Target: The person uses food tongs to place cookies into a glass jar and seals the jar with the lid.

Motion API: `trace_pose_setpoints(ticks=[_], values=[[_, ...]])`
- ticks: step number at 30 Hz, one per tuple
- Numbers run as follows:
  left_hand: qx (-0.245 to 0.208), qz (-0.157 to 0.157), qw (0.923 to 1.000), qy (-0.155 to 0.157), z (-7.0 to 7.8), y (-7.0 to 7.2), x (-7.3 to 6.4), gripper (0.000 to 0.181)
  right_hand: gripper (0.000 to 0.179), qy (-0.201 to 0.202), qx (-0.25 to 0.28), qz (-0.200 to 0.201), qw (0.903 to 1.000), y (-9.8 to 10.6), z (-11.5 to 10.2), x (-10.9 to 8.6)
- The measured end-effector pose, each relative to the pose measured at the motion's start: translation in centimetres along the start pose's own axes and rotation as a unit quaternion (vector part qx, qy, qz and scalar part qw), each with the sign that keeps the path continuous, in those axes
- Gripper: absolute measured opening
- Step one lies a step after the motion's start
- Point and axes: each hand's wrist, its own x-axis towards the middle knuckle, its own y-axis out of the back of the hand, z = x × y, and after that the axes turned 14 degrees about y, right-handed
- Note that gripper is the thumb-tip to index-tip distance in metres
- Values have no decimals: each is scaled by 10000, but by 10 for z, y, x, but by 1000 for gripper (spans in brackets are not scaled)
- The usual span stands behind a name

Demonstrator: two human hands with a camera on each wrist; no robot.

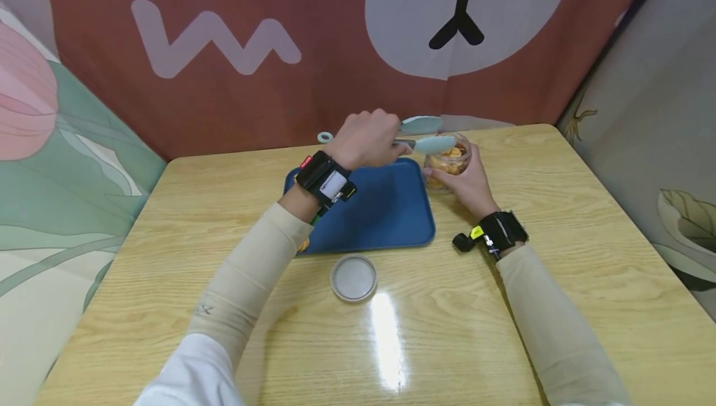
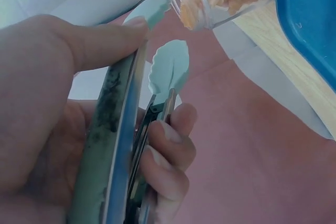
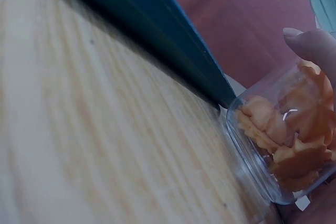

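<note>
My left hand (image 1: pixel 366 140) grips a pair of tongs (image 1: pixel 435 144) with pale blue-green leaf-shaped tips. In the left wrist view the tongs' tips (image 2: pixel 170 66) stand apart, thumb on one arm and fingers curled round the other. One tip overlaps the mouth of a clear plastic jar (image 1: pixel 433 177) in the head view. Orange-brown, ridged cookies (image 3: pixel 302 129) fill much of the jar. My right hand (image 1: pixel 467 185) holds the jar from its right side, thumb across the front, at the tray's right edge.
A blue tray (image 1: pixel 380 210) lies across the middle of the wooden table, with cookies (image 1: pixel 304 245) at its left edge, partly behind my left forearm. A round lid (image 1: pixel 353 278) lies in front of the tray. A printed cloth (image 1: pixel 224 107) hangs behind the table.
</note>
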Motion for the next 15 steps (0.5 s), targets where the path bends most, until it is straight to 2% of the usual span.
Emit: trace_pose_setpoints(ticks=[3, 7, 15], values=[[-20, 77, 10000, -16, 1, 1, -1, 33, 86, -79, -121, 11, 9999, -1, -11, -2], [-63, 123, 9999, 17, 0, 3, -3, 36, 85, -160, -183, -5, 9997, -2, -10, -2], [-223, 259, 9993, 114, -9, 8, -13, 36, 90, -146, -247, 34, 9996, 1, 23, 3]])
